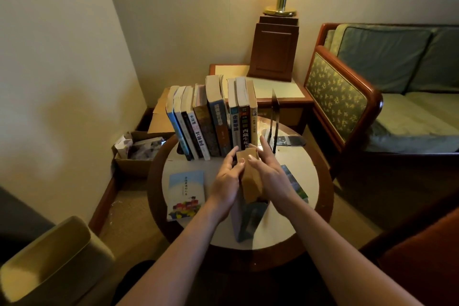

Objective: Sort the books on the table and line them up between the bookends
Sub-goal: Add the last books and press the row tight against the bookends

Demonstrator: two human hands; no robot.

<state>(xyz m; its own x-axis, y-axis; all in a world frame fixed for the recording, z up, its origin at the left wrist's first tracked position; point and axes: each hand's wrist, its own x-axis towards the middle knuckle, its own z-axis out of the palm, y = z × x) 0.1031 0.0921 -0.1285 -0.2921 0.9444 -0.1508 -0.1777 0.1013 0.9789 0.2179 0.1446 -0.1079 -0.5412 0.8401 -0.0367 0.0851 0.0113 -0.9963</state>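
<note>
Presently one book [251, 182] is held upright over the table [308, 176], just near of the standing row [211, 119]. The left hand [224, 181] and right hand [272, 176] clasp its two sides, fingers curled narrowly against it. Judged step: bringing it to the gap between the row's right end and the right bookend [274, 119]. Next it needs sliding in upright. A blue book [186, 194] lies flat at left and a second flat book [296, 185] at right.

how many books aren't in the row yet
3: held book between left hand and right hand; blue book flat at left; right book flat, partly hidden by the arm.
</note>
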